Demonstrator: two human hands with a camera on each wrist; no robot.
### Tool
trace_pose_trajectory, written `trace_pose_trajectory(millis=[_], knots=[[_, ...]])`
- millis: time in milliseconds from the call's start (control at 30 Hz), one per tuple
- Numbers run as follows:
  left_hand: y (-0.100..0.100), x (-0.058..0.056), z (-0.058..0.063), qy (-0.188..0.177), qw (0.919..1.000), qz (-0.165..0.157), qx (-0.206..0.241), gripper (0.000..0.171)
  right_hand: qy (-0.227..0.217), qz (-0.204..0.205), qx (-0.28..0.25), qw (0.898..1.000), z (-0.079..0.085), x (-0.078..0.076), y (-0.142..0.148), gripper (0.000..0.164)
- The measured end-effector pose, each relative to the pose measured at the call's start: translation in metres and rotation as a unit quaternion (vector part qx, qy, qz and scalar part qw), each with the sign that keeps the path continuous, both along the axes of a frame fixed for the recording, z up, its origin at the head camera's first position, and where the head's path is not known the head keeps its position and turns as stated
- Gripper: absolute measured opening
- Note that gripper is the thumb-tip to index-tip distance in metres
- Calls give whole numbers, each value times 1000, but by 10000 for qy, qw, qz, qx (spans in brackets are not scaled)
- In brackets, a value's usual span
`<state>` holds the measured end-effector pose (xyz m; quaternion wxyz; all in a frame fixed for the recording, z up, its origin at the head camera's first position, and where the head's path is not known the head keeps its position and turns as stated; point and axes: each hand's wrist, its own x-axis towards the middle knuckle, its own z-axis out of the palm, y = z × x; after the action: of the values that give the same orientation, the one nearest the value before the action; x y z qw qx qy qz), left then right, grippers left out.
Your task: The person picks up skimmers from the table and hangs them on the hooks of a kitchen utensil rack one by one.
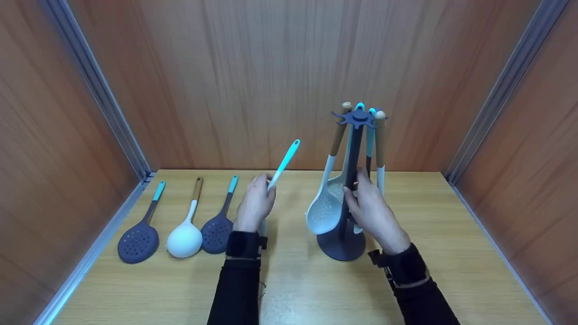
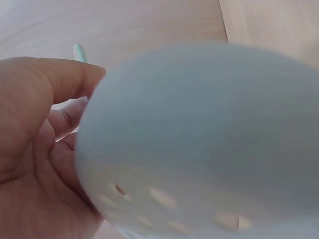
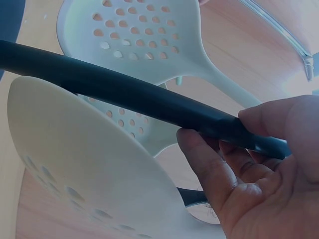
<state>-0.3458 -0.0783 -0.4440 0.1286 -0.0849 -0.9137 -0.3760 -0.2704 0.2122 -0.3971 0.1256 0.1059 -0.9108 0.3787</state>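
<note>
My left hand [image 1: 257, 201] holds a white slotted spoon by its shaft, its turquoise handle [image 1: 287, 158] pointing up and away. Its pale, perforated head [image 2: 199, 114] fills much of the left wrist view; the wrist mostly hides it from above. With thumb and fingers, my right hand [image 1: 372, 207] grips the dark post [image 3: 124, 94] of an upright utensil stand [image 1: 360, 117]. From the stand's hooks hang a white slotted spoon with a wooden handle [image 1: 324, 212], a white perforated utensil behind it, a turquoise-handled utensil [image 1: 370, 140] and another with a wooden handle [image 1: 380, 140].
On the table [image 1: 289, 289], left of my left hand, lie a dark skimmer [image 1: 138, 242], a white ladle [image 1: 184, 239] with its bowl facing down, and a dark slotted turner [image 1: 216, 232]. Wooden panels [image 1: 271, 81] enclose the back and both sides.
</note>
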Motion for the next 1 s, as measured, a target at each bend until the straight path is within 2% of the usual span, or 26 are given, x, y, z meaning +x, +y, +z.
trace_pose_trajectory(millis=[167,367,633,800,1000], knots=[[2,1,3,297,9995,-90,-7,25,107,8,74,9999,-1,0,0,39],[5,3,9,293,9996,-38,49,23,47,15,68,10000,0,-1,-1,39],[10,8,19,645,9977,-66,179,20,29,-1,101,9999,1,-1,-1,39],[11,13,25,609,9976,-77,312,21,4,-20,104,9999,0,-1,0,39],[13,16,29,815,9959,-187,348,22,98,26,88,9999,-1,0,0,44]])
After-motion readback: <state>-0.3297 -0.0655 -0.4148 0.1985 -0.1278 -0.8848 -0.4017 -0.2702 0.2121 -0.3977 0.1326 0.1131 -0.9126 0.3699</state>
